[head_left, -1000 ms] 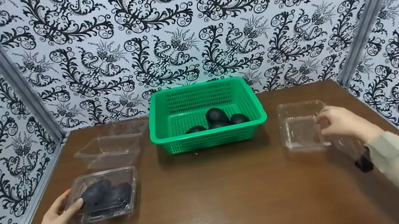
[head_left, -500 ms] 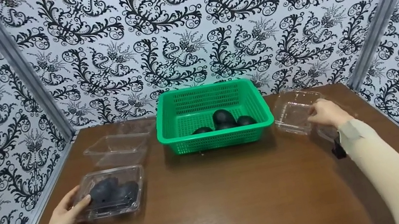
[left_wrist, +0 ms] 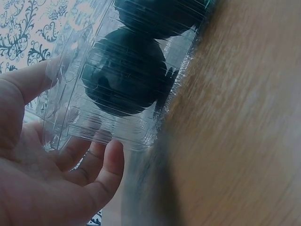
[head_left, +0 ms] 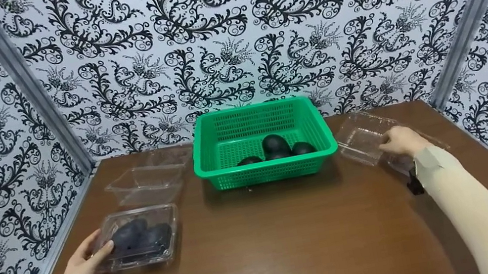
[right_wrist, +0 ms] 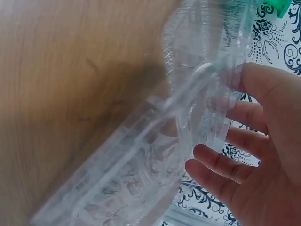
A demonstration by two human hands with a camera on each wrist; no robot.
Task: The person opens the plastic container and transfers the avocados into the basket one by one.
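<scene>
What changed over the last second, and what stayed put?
The right hand, already holding the empty clear clamshell, lifted and tilted it toward the green basket. The left hand stayed holding the closed clamshell of dark fruit. The empty open clamshell did not move.

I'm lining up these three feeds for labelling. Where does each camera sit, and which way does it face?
Head: worn high, looking forward and down at the table and green basket; both forearms, left hand and right hand show.
Left wrist: beside the palm, facing the closed clear box of dark fruit; fingers show.
Right wrist: beside the palm, facing the empty open box; fingers show.
Shared: the head view shows both boxes and hands; the wrist views share only the table.
</scene>
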